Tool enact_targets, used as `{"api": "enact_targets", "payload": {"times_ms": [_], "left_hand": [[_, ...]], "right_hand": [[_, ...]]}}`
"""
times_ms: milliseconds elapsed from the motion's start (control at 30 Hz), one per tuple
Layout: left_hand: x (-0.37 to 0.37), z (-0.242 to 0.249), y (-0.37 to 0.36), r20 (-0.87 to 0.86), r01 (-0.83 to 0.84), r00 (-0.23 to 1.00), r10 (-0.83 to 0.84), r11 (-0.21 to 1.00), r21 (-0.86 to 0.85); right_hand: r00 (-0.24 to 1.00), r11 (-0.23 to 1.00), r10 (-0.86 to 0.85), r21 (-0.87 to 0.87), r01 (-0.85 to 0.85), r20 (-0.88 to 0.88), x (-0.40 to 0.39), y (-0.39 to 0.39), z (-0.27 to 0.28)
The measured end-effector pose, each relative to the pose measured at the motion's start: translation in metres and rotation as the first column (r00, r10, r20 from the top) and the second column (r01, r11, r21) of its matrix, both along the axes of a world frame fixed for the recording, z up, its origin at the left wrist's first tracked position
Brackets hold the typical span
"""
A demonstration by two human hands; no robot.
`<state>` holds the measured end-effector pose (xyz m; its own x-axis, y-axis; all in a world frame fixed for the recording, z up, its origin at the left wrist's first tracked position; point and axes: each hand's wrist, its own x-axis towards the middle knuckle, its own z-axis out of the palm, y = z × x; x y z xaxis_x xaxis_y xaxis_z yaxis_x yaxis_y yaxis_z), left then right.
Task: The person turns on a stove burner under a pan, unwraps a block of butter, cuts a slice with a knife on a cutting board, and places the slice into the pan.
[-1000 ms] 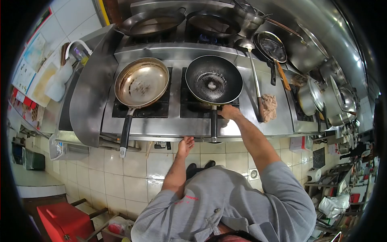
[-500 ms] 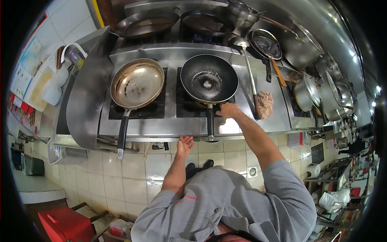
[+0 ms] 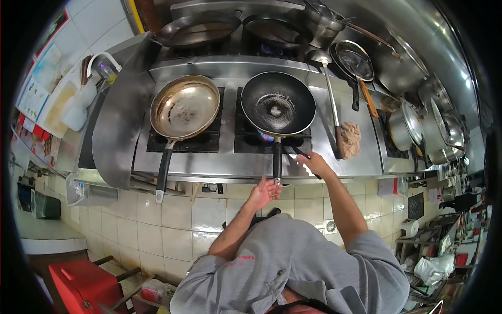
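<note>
Hands at a lit stove, black wok (image 3: 277, 103) empty.
Right hand (image 3: 315, 163) grips a thin dark lighter stick (image 3: 300, 152); left hand (image 3: 264, 191) hangs open below the wok handle (image 3: 276, 161).

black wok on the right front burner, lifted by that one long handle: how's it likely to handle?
The black wok probably feels front-heavy: its wide bowl sits far beyond the long handle. Its rounded bowl rests on the burner grate, so a sideways push would likely rock or tip it. A blue flame shows under it, so it is probably hot. Rigid metal, no flex.
</note>
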<state>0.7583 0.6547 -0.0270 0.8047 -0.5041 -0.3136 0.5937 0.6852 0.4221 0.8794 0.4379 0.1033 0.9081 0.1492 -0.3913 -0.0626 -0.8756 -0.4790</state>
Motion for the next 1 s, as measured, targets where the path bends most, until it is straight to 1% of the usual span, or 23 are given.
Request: {"api": "enact_targets", "payload": {"times_ms": [33,67,100,133,167,233,267,300,367,400,433,500,567,600,633,667,700,733,800,833,900,967,1000], "left_hand": [[0.003,0.012,-0.001,-0.004,0.009,1.000,-0.009,1.000,0.000],[0.008,0.025,-0.001,0.016,0.003,1.000,-0.002,0.998,-0.061],[0.013,0.043,-0.001,0.034,-0.001,0.999,0.006,0.993,-0.121],[0.015,0.079,-0.002,0.018,-0.076,0.997,0.079,0.990,-0.115],[0.019,0.088,-0.002,0.013,-0.060,0.998,0.062,0.992,-0.112],[0.023,0.102,-0.003,0.111,-0.158,0.982,0.150,0.985,0.063],[0.020,0.112,-0.005,0.058,-0.210,0.977,0.208,0.976,0.050],[0.020,0.112,-0.005,0.060,-0.188,0.981,0.185,0.981,0.055],[0.013,0.111,-0.002,0.104,-0.190,0.978,0.180,0.977,0.094],[0.009,0.105,-0.001,0.105,-0.167,0.982,0.157,0.981,0.100],[0.005,0.093,0.001,0.071,-0.137,0.988,0.134,0.989,0.049],[-0.001,0.059,0.007,0.037,-0.087,0.996,0.087,0.996,0.000],[-0.004,0.000,0.019,-0.164,-0.061,0.984,0.068,0.997,0.051],[-0.002,-0.036,0.028,-0.256,-0.039,0.964,0.076,0.989,0.146],[0.002,-0.067,0.037,-0.267,-0.010,0.962,0.051,0.989,0.151],[0.006,-0.093,0.045,-0.313,-0.100,0.939,0.144,0.983,0.152],[0.011,-0.094,0.049,-0.351,-0.191,0.906,0.236,0.969,0.158],[0.016,-0.095,0.052,-0.351,-0.168,0.911,0.215,0.973,0.161],[0.026,-0.097,0.056,-0.248,-0.332,0.897,0.366,0.928,0.168],[0.028,-0.099,0.055,-0.245,-0.313,0.905,0.349,0.934,0.175],[0.029,-0.105,0.052,-0.262,-0.444,0.845,0.466,0.885,0.141],[0.030,-0.112,0.047,-0.265,-0.435,0.847,0.461,0.887,0.153],[0.029,-0.113,0.044,-0.163,-0.506,0.830,0.534,0.843,0.182]], "right_hand": [[0.999,0.997,-0.021,0.077,0.023,-0.027,-0.010,-0.010,-0.003],[0.998,0.987,-0.042,0.154,0.050,-0.054,-0.019,-0.019,-0.007],[0.997,0.986,-0.055,0.154,0.063,-0.057,-0.031,-0.024,-0.006],[0.989,0.970,-0.108,0.206,0.127,-0.098,-0.044,-0.028,0.002],[0.977,0.947,-0.163,0.256,0.195,-0.141,-0.058,-0.031,0.010],[0.962,0.918,-0.227,0.298,0.263,-0.151,-0.083,-0.036,0.022],[0.953,0.886,-0.263,0.353,0.301,-0.154,-0.094,-0.040,0.024],[0.942,0.849,-0.298,0.409,0.336,-0.155,-0.103,-0.043,0.026],[0.924,0.820,-0.343,0.424,0.383,-0.171,-0.121,-0.052,0.025],[0.907,0.788,-0.383,0.450,0.419,-0.174,-0.130,-0.056,0.024],[0.889,0.755,-0.421,0.475,0.453,-0.178,-0.138,-0.057,0.026],[0.854,0.708,-0.474,0.484,0.514,-0.213,-0.155,-0.063,0.033],[0.785,0.579,-0.575,0.564,0.589,-0.230,-0.174,-0.072,0.032],[0.743,0.525,-0.616,0.567,0.635,-0.262,-0.184,-0.076,0.036],[0.722,0.505,-0.635,0.561,0.656,-0.273,-0.196,-0.079,0.034],[0.714,0.501,-0.661,0.573,0.649,-0.230,-0.207,-0.083,0.033],[0.705,0.499,-0.686,0.588,0.636,-0.181,-0.217,-0.087,0.032],[0.643,0.418,-0.739,0.612,0.672,-0.201,-0.227,-0.091,0.028],[0.597,0.381,-0.780,0.615,0.690,-0.186,-0.246,-0.099,0.019],[0.565,0.360,-0.808,0.616,0.700,-0.169,-0.256,-0.102,0.016],[0.534,0.326,-0.823,0.609,0.723,-0.193,-0.272,-0.105,0.014],[0.539,0.328,-0.815,0.597,0.732,-0.212,-0.285,-0.106,0.017],[0.522,0.313,-0.823,0.590,0.744,-0.222,-0.293,-0.106,0.016]]}}
